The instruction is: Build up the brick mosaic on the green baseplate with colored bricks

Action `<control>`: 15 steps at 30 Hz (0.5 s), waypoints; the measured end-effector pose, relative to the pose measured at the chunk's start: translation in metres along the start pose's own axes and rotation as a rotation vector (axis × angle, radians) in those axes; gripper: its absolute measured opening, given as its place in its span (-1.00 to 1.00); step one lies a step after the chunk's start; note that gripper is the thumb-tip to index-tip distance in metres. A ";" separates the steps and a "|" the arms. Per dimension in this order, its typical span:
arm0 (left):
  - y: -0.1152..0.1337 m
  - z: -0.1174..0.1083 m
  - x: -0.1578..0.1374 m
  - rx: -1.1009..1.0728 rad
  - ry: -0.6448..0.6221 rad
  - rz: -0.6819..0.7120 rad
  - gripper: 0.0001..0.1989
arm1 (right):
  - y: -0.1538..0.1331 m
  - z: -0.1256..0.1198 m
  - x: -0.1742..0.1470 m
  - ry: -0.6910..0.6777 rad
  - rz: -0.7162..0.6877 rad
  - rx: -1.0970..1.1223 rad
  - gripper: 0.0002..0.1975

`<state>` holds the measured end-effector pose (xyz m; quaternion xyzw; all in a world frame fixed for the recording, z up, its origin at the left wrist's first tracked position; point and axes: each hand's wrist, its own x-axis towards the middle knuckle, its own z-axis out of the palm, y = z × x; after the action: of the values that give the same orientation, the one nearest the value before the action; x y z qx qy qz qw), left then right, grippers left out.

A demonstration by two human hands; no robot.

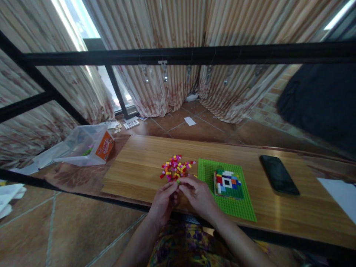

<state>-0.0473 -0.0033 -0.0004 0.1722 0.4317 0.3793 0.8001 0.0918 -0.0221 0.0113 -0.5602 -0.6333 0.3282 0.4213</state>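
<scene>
Head view is showing the left hand [164,198] and right hand [201,193] pinched together on a small green brick [178,181], near loose toy bricks [175,168] on the wooden surface [133,163]. The right hand is hiding part of a green baseplate [244,210] carrying a multicoloured brick build [232,189]; a smartphone [279,174] is lying farther right, a translucent bin [93,160] sitting left.

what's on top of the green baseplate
On the green baseplate sits a build of multicoloured bricks, with a white square frame around a dark centre on top. The studs directly beneath it are covered.
</scene>
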 end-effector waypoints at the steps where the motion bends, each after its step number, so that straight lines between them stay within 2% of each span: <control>1: -0.003 0.002 -0.001 0.009 -0.010 -0.018 -0.77 | -0.001 -0.002 -0.006 0.017 0.011 0.010 -0.79; 8: -0.025 0.030 -0.005 0.176 -0.167 -0.065 -0.79 | 0.002 -0.028 -0.043 0.170 0.099 -0.017 -0.87; 12: -0.033 0.054 -0.007 0.355 -0.214 -0.026 -0.73 | 0.007 -0.057 -0.057 0.251 0.068 -0.173 -0.85; 15: -0.038 0.066 -0.005 0.496 -0.212 0.059 -0.65 | 0.019 -0.084 -0.059 0.396 0.054 -0.354 -0.82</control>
<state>0.0223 -0.0281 0.0168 0.4140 0.4199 0.2649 0.7630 0.1764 -0.0819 0.0207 -0.6951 -0.5710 0.1076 0.4234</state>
